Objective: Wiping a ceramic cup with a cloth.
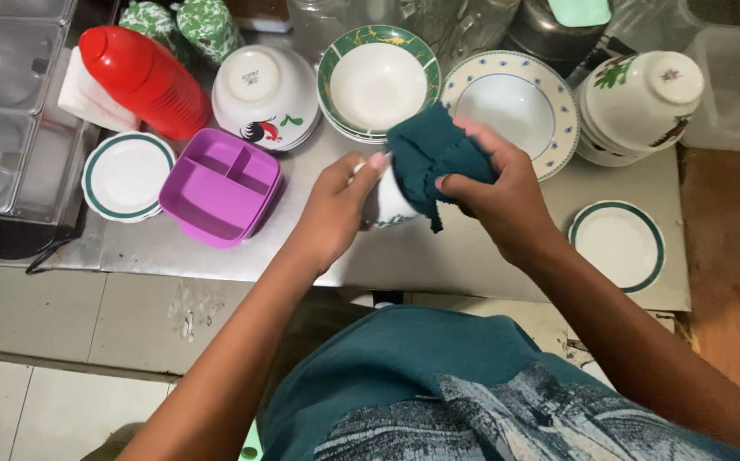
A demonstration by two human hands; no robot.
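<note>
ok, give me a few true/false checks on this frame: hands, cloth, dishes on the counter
1. The right hand holds a dark green cloth. True.
2. The left hand is empty. False: its grip is on a small white cup, against which the cloth is pressed.
3. The purple divided tray sits left of the hands. True.
4. The red bottle stands upright. False: it lies tilted, on its side.
5. The bowl with the rooster print is upside down. True.
6. The counter holds only one small green-rimmed plate. False: there is one at left and one at right.
</note>
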